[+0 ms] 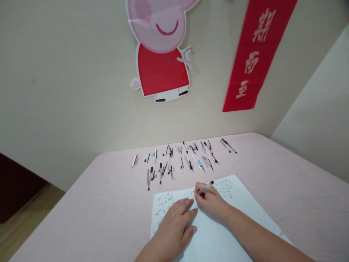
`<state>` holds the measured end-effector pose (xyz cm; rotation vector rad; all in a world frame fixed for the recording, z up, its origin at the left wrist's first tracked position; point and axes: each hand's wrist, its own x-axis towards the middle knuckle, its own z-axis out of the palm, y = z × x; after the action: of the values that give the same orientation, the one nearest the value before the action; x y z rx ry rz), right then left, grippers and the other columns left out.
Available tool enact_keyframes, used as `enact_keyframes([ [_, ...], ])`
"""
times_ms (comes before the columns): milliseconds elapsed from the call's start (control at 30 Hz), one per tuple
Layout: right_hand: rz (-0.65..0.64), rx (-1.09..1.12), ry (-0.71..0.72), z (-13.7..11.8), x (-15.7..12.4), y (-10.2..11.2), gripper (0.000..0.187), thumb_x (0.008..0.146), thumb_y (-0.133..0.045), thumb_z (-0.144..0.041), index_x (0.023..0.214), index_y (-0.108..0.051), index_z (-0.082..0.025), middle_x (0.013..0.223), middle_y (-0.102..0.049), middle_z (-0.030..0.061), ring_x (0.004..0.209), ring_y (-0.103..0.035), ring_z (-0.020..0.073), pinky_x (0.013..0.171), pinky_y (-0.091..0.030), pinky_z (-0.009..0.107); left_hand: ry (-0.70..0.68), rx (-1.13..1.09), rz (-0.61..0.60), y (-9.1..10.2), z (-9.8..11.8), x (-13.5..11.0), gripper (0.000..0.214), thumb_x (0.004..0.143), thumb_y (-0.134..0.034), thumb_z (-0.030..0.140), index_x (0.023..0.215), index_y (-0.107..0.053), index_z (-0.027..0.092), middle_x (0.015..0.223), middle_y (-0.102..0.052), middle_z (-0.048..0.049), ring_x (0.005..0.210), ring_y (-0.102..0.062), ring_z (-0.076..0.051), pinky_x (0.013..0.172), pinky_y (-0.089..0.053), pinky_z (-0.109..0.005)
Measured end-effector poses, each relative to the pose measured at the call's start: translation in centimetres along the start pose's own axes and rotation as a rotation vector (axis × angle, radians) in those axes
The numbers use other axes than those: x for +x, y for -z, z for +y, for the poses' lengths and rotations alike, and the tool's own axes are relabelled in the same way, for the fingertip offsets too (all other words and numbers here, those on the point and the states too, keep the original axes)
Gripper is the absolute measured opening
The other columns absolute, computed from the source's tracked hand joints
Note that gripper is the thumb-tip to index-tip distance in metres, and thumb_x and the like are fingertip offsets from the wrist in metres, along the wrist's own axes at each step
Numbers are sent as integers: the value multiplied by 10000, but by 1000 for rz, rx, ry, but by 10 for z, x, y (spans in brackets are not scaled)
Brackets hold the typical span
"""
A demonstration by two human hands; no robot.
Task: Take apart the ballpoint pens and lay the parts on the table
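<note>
A white sheet of paper [218,233] with small handwritten marks lies on the pink table [95,211] in front of me. My left hand [174,227] rests flat on the paper, fingers stretched out and holding the sheet down. My right hand [211,202] is closed around a clear pen with a black cap [205,187], its tip touching the paper near the top middle of the sheet.
Several pens and pen parts [182,160] lie in loose rows on the table beyond the paper, near the wall. A cartoon pig cutout [162,54] and a red banner [253,58] hang on the wall. Wooden floor [24,222] shows at the left.
</note>
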<state>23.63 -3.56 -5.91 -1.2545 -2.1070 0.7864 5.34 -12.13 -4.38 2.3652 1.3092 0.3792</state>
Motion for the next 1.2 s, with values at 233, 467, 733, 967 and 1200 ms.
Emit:
enact_keyframes([
  [233,-15,43,5,3,0,-1,122,740,-474,-158,630,-510,-196,550,-480,-43,543,-456,114,530,-331,220,4,-5,2,0,0,-1,436,878,-510,313,1312,-481,285,1471,-388,-44,1338,-344,-241,1097,-312,-463],
  [467,-13,33,-37,-1,1,1,119,733,-474,-169,625,-516,-194,547,-487,-38,538,-460,119,534,-331,225,1,3,-4,-2,-1,-2,449,876,-512,310,1323,-470,281,1478,-378,-45,1345,-334,-239,1106,-300,-460],
  [733,-18,35,-14,0,1,1,119,730,-478,-170,623,-524,-193,534,-475,-42,526,-439,115,531,-329,223,-5,-1,1,-1,-1,-2,435,893,-486,333,1325,-469,283,1470,-388,-49,1340,-340,-243,1103,-304,-462],
  [967,-18,4,-2,3,2,-1,105,713,-470,-143,634,-516,-195,538,-472,-44,522,-436,116,526,-326,221,-14,-6,23,-3,-3,-2,439,886,-498,322,1323,-470,294,1468,-393,-46,1336,-347,-251,1096,-309,-476],
  [1200,-17,10,1,5,1,-2,103,709,-468,-136,631,-493,-199,535,-449,-51,511,-421,110,516,-314,216,-4,6,12,-4,-3,-2,443,881,-504,318,1322,-472,289,1474,-385,-42,1338,-345,-246,1102,-308,-469],
])
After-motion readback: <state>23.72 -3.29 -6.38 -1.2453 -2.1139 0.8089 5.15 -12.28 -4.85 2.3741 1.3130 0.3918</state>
